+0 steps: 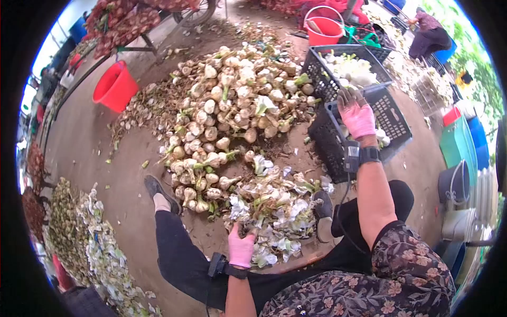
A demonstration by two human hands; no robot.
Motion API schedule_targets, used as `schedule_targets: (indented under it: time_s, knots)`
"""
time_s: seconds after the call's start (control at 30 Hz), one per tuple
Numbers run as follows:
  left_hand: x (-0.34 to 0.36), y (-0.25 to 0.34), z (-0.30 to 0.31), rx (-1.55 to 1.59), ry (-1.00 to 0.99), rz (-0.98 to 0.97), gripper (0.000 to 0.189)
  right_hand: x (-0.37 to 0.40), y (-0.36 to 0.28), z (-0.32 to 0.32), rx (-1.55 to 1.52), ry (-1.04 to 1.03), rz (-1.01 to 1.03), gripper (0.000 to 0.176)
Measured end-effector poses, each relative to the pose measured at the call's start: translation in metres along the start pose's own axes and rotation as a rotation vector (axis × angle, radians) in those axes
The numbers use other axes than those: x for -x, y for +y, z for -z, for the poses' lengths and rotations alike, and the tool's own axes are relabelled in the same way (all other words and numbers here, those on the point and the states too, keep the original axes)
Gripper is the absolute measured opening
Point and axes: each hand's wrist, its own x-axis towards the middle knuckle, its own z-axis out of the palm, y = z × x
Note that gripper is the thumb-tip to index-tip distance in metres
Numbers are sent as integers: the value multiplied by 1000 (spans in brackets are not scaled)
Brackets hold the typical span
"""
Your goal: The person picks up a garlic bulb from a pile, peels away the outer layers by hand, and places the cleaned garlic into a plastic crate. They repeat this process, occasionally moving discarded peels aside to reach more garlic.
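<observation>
My right hand (356,112), in a pink glove with dirty grey fingers, is over the near black crate (393,119), fingers spread and nothing visible in them. White peeled bulbs lie partly hidden below it. My left hand (242,246), also in a pink glove, is low at the near edge of the peel pile (280,206); its fingers are apart, with no bulb seen between them. In front of me lies a big heap of garlic bulbs (227,105) with stems and some green leaves.
A second black crate (377,54) with white bulbs adjoins the near one. Red buckets stand at upper left (115,87) and top (324,30). More peelings (103,238) lie at lower left. A co-worker (429,34) bends at upper right. Tubs and buckets (454,182) line the right.
</observation>
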Motion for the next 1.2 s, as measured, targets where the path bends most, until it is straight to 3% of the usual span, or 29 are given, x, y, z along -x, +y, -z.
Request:
schedule_targets:
  time_s: [0.07, 0.1, 0.17, 0.23, 0.3, 0.37, 0.47, 0.6, 0.7, 0.77, 0.8, 0.83, 0.93, 1.03, 1.1, 1.2]
  knots:
    - [-10, -9, -6, -8, -19, 44, 41, -19, 18, 15, 209, -249, -37, 37]
    - [-11, -9, -11, -2, -16, 54, 41, -16, 36, 16, 214, -245, -47, 37]
    - [-15, -9, -17, -22, 57, -57, 40, 10, 106, 14, 1154, -230, -182, 30]
    - [-23, -20, -12, -16, -64, 85, 46, 20, 174, 27, 1536, -263, -280, 25]
    - [-25, -20, -12, -13, -46, 107, 44, 9, 235, 68, 1874, -384, -118, 34]
    - [-28, -7, -13, -15, -27, 129, 43, 9, 272, 69, 2048, -448, 131, 40]
    - [-34, -6, -18, 80, -62, 222, 33, 1, 308, 99, 2275, -347, -65, 40]
    - [-35, -5, -20, 66, -4, 147, 31, 31, 305, 116, 2236, -461, -324, 29]
    - [-34, 1, -16, 139, 50, 147, 38, 71, 272, 103, 1810, -562, -477, 37]
    - [-32, -22, -23, -129, 357, 37, 41, 94, 257, 90, 1659, -661, -447, 41]
    - [-34, -20, -16, 56, 285, 33, 44, 108, 247, 75, 1505, -757, -414, 46]
    - [-37, -16, -7, 238, 214, 28, 46, 124, 229, 29, 1544, -800, -504, 58]
    - [-38, -29, -4, 584, 119, 69, 47, 162, 210, -27, 1789, -1121, -376, 78]
    - [-29, -15, 3, 673, 26, 119, 49, 183, 202, -29, 1678, -1139, -173, 71]
    - [-18, -3, 4, 736, -61, 94, 49, 196, 193, -35, 1626, -1093, -210, 70]
    - [-6, 8, 7, 634, -12, -13, 49, 210, 171, -57, 1326, -735, -203, 65]
